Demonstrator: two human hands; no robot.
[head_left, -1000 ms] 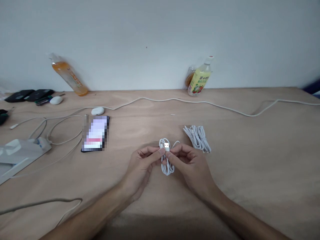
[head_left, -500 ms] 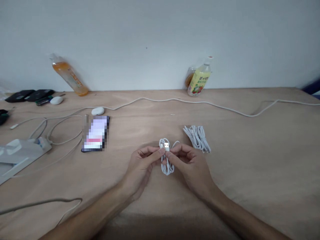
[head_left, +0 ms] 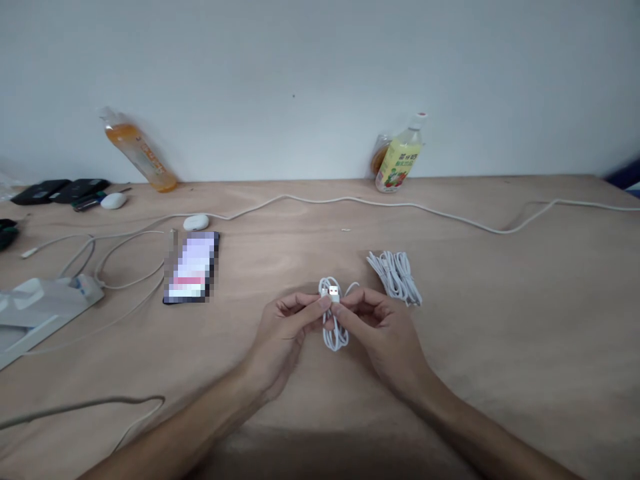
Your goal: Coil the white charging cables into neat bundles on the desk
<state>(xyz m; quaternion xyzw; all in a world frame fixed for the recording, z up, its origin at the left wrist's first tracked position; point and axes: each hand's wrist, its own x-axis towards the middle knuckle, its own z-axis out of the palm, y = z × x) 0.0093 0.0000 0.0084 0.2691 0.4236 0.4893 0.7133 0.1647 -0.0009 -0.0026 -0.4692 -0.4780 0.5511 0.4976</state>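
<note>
A white USB cable (head_left: 336, 339), wound into a small oval coil, is held between both hands over the table (head_left: 500, 320). My left hand (head_left: 290, 323) pinches it from the left, thumb on top near a small connector. From the right, my right hand (head_left: 383, 327) pinches the same coil, its thumb just below the USB plug (head_left: 333, 292), which points away from me. A short loop of the cable sticks out above my right fingers. Some fingertips are hidden behind the coil. Just beyond my right hand lies a bundle of white cables (head_left: 396, 277).
Left of my hands lie a phone (head_left: 193, 267), a white earbud case (head_left: 195, 223) and a white power strip (head_left: 50, 313) with cords. A long white cable (head_left: 430, 209) crosses the table. An orange drink bottle (head_left: 143, 153) and a yellow-labelled bottle (head_left: 400, 160) lean against the wall.
</note>
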